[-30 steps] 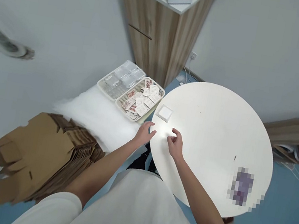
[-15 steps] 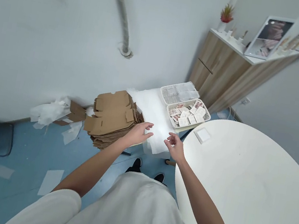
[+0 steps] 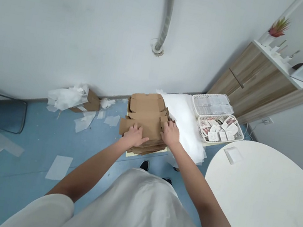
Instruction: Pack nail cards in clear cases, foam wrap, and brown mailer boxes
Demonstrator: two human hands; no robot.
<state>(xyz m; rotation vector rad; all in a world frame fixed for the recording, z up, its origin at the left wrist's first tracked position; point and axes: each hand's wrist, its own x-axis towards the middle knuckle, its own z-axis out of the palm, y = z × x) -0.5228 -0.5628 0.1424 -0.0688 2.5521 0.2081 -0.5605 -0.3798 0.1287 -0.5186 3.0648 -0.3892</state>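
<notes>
A stack of flat brown cardboard boxes (image 3: 148, 107) lies on a low surface in front of me, with the top box unfolded and its flaps spread. My left hand (image 3: 135, 137) is on the near flap of that top box, fingers over the cardboard and thumb along its front edge. At the right side of the same box, my right hand (image 3: 170, 133) has its fingers curled closed round a side flap. White foam sheets (image 3: 188, 120) lie just right of the stack, beside my right hand.
Two white baskets stand beyond the sheets; the nearer basket (image 3: 240, 138) holds small white cards. A round white table (image 3: 265, 200) is at my right, with a small white square item (image 3: 233, 155) on it. Wrapping scraps (image 3: 69, 97) and a metal-framed chair (image 3: 23, 118) are at the left.
My hands have gone from hovering apart and open near the white sheets to the top cardboard box, taking hold of its edges. My view has turned left.
</notes>
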